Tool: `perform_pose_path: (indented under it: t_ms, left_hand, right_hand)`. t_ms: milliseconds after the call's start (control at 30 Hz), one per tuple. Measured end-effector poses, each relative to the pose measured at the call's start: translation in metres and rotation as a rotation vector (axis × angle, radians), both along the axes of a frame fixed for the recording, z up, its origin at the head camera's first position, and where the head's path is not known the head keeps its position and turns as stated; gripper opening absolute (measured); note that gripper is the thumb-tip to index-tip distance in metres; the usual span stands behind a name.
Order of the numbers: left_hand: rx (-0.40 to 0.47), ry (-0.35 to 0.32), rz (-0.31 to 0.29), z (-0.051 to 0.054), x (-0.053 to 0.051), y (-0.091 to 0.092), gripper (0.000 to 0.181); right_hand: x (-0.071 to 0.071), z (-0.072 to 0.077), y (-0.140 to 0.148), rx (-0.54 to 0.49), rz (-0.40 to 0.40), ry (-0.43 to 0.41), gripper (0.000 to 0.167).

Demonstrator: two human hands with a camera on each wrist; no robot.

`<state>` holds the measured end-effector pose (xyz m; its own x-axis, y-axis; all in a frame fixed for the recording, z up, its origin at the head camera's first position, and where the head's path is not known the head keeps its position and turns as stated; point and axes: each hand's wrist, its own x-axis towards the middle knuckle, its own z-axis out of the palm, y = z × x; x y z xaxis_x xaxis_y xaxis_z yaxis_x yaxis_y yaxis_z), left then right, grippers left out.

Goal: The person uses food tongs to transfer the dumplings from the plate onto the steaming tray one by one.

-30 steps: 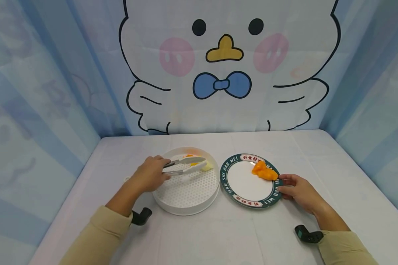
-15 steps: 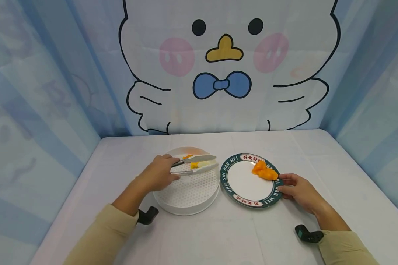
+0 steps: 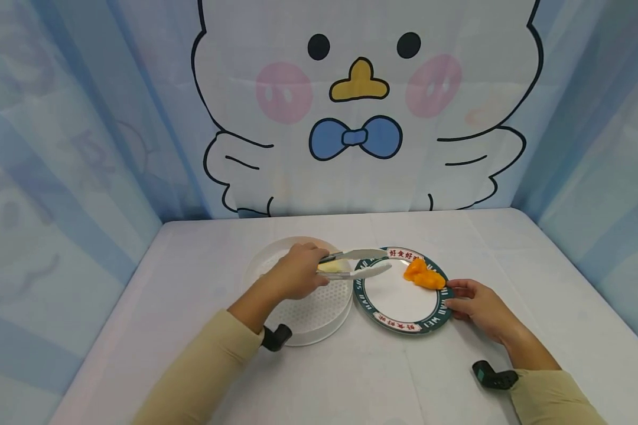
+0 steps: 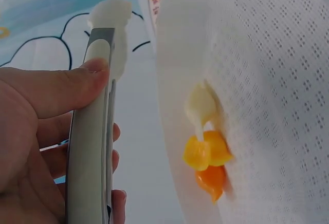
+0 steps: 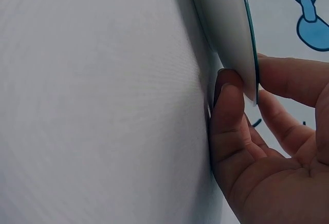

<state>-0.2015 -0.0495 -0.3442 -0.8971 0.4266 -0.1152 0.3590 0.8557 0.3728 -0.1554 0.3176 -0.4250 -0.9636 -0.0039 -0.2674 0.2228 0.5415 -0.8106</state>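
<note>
The left hand [image 3: 296, 273] grips a pair of tongs [image 3: 358, 254] above the right part of a white perforated round tray [image 3: 313, 307]. Their pale tips stand apart over the plate's left rim, and no food shows between them. In the left wrist view, a cream piece [image 4: 201, 104], a yellow piece [image 4: 207, 151] and an orange piece [image 4: 211, 181] lie in the tray. The right hand [image 3: 475, 308] pinches the right rim of a green-rimmed white plate [image 3: 399, 295]; the right wrist view shows fingers on both faces. Orange pieces [image 3: 424, 275] lie on the plate.
A white cloth covers the table [image 3: 372, 378], with the tray and plate side by side. Behind stands a curtain [image 3: 356, 183] with a cartoon face. Black devices [image 3: 276, 337] are at both wrists.
The left hand and tongs have moved right, from over the tray's food to the gap between tray and plate. The right hand and plate have stayed in place.
</note>
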Motion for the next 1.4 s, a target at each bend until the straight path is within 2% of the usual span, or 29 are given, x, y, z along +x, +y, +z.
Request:
perform_pose_path:
  t_ms: [267,600,900,1400]
  left_hand:
    - [-0.042,-0.029,-0.035,-0.005,-0.006,0.03,0.057]
    - [-0.141,-0.047,-0.019,-0.016,-0.014,0.059,0.056]
    - [-0.191,-0.034,-0.03,-0.021,-0.017,0.07,0.049]
    - [-0.24,-0.024,-0.017,-0.02,-0.019,0.08,0.042]
  right_hand:
    - [0.0,0.001,-0.001,-0.004,0.002,-0.007,0.059]
    - [-0.001,-0.002,0.001,0.002,0.007,-0.005,0.06]
    - [-0.001,-0.002,0.002,0.005,0.013,-0.005,0.06]
    - [0.0,0.0,0.002,-0.004,0.006,-0.011,0.061]
